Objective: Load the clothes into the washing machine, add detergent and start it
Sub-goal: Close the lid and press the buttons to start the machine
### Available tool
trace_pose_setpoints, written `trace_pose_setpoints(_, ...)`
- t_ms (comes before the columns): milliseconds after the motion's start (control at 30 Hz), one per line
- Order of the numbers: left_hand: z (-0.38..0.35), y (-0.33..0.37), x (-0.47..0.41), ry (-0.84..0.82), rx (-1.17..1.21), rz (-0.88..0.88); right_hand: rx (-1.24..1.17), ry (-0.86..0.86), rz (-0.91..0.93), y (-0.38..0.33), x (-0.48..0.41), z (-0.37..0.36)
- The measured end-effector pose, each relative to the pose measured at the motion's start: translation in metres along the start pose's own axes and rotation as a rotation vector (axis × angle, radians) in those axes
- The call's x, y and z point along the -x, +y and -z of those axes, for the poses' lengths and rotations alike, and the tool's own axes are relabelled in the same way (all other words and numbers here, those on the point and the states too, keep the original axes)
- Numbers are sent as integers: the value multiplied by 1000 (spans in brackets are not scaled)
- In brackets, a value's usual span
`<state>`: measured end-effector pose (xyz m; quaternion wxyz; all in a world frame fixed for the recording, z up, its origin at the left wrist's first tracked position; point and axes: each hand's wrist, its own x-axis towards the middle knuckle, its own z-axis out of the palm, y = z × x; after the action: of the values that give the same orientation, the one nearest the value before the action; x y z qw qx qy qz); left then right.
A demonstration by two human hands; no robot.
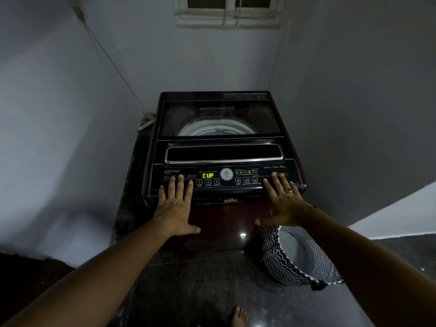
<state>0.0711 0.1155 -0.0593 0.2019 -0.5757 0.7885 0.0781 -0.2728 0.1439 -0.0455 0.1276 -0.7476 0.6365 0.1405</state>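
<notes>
Washing machine: in the room's corner, lid shut; we read "CUP" on its display.
Left hand: fingers spread flat on the machine's panel, left end.
Right hand: spread likewise, right end (ring on one finger).
Basket: on the floor, touching the machine's front right.

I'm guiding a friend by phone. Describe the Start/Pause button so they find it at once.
On the dark washing machine, look at the front control panel. Under the green lit display sits a row of three round numbered buttons. Start/Pause is the rightmost one, marked 3, unlike 1 and 2 to its left.
</notes>
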Motion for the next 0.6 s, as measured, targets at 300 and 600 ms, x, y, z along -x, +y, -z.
trace_pose_setpoints(300, 0, -1, 1, -20, -3, -6, 4, -5, -2, -1, 0, 0)
trace_pose_setpoints(600, 2, -1, 3, -66, 29, -17, 22, -4, -3, -1, 0, -1)
